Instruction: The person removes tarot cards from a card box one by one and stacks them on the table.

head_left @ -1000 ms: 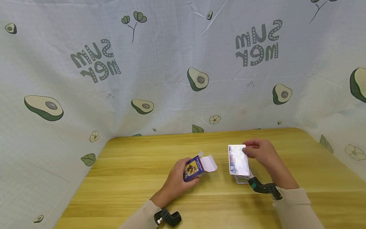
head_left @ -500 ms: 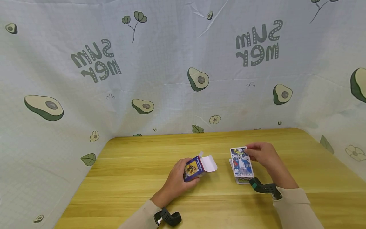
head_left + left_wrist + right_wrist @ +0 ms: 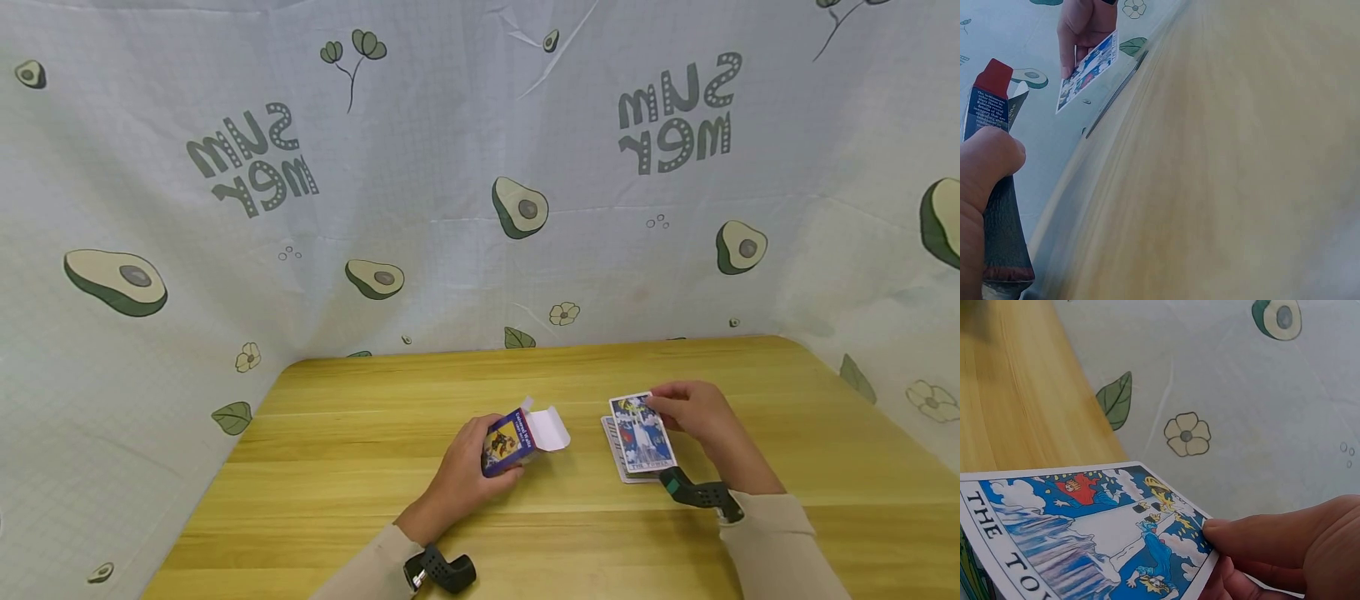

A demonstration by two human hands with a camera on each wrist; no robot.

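My left hand [image 3: 467, 467] grips a purple tarot card box [image 3: 506, 443] with a yellow picture; its white end flap [image 3: 548, 428] stands open toward the right. In the left wrist view the thumb [image 3: 994, 156] lies across the box's printed side. My right hand [image 3: 693, 410] pinches a tarot card [image 3: 642, 433] by its upper right corner. The right wrist view shows that card [image 3: 1104, 531] face up, lettered THE TOWER at least in part, with the thumb on its corner. Under it, on the table, lie other cards [image 3: 613, 446], mostly covered by the held one.
The wooden table [image 3: 360, 492] runs back to a white cloth [image 3: 442, 150] printed with avocados, flowers and leaves. This cloth also hangs on both sides. A black band [image 3: 442, 571] sits on the left wrist and another [image 3: 701, 493] on the right.
The card in my right hand has tipped so its picture lost the glare and shows clearly. Card and hand have come slightly down and right, uncovering more of the cards beneath. My left hand stays still.
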